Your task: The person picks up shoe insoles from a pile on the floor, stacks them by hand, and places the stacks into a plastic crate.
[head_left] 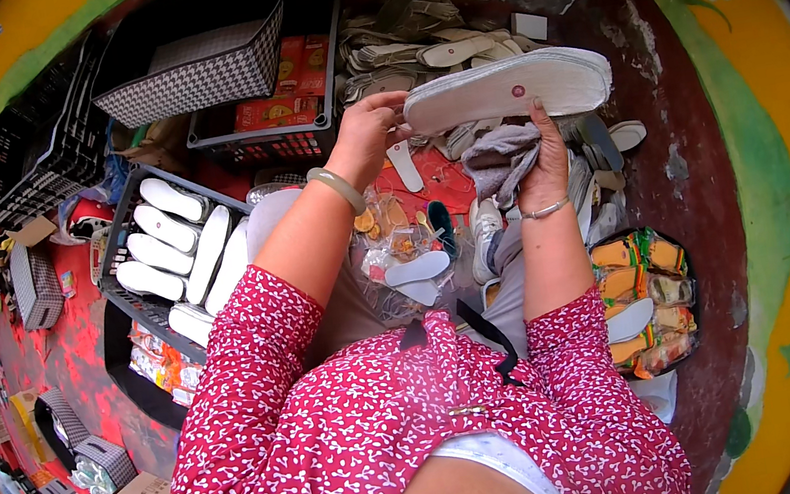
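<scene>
A white shoe sole (495,96) with a thick, layered edge and a small round reddish mark is held up in front of me, lying sideways. My right hand (545,160) grips its lower edge with a finger showing on the face. A crumpled grey cloth (500,163) also hangs at that hand, beside the palm. At the sole's left end is my left hand (369,136), fingers stretched out and touching or nearly touching the tip; exact contact cannot be told. Below, among clear plastic packaging, lie pale insoles (418,268).
Left of me a dark crate (133,284) carries several white soles. Behind stand a houndstooth-patterned bin (190,84) and a black crate (335,104) of red boxes. Soles (408,48) pile against the wall. To the right sits a container of packaged goods (669,289).
</scene>
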Demonstrator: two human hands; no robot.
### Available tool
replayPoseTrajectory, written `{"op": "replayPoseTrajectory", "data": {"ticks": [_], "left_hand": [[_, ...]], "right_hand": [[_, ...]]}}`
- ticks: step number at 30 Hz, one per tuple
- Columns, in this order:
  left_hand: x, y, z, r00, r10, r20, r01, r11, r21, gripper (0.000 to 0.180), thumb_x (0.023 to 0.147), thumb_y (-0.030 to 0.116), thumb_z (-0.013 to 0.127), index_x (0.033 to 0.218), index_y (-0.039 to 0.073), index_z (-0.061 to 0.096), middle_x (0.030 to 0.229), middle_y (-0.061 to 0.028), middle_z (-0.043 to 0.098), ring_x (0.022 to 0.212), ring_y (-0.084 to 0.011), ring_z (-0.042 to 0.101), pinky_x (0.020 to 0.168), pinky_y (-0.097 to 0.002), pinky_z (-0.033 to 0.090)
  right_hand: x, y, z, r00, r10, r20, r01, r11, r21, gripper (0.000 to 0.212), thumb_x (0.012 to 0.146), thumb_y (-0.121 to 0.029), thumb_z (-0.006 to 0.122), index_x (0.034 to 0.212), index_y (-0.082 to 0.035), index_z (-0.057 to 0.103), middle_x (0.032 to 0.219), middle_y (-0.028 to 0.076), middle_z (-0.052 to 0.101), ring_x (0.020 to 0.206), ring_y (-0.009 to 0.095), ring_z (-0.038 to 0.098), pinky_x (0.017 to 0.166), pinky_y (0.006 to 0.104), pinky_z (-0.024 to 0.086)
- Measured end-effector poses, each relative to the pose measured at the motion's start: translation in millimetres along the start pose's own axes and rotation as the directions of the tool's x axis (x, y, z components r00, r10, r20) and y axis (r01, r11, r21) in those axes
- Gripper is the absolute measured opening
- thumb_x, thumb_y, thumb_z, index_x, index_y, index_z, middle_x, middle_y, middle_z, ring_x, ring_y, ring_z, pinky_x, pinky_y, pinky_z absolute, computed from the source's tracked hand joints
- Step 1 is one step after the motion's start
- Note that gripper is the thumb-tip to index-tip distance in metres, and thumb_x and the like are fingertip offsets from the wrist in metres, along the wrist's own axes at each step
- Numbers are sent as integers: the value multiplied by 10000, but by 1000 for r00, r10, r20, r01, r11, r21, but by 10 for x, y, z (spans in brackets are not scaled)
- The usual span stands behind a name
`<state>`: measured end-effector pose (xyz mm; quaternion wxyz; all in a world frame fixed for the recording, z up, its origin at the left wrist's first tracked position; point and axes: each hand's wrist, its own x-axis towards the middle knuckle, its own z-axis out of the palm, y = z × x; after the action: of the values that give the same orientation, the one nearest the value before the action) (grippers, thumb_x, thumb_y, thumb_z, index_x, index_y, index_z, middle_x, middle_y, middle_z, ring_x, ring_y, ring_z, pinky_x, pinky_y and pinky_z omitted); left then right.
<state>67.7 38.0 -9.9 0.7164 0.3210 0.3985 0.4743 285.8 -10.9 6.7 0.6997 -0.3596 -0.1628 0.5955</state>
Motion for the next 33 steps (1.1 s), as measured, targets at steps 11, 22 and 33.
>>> {"op": "replayPoseTrajectory", "data": {"ticks": [11,22,33], "left_hand": [[213,-460,-297,864,350,362,-370,-45,928,312,839,180,502,1079,11,607,1039,-226,596,1017,-368,542,875,-375,442],[-174,58,194,881,82,467,-169,974,148,563,938,291,504,1391,50,272,1293,-72,436,1167,-153,424,971,-285,359],[-84,-114,182,914,247,321,-323,923,209,592,932,217,516,1422,75,215,1322,-87,409,1157,-148,413,967,-269,355]], "right_hand": [[110,-93,-138,992,121,37,-125,981,147,453,794,-191,693,1183,-50,510,1096,107,590,971,257,582,867,392,473],[-107,177,141,939,163,301,-28,912,-409,423,791,-99,692,1155,8,504,1057,93,604,938,166,586,848,299,467],[-98,446,191,941,-53,336,266,728,-631,494,837,-119,646,1256,8,416,1165,103,551,1042,160,531,891,280,432]]}}
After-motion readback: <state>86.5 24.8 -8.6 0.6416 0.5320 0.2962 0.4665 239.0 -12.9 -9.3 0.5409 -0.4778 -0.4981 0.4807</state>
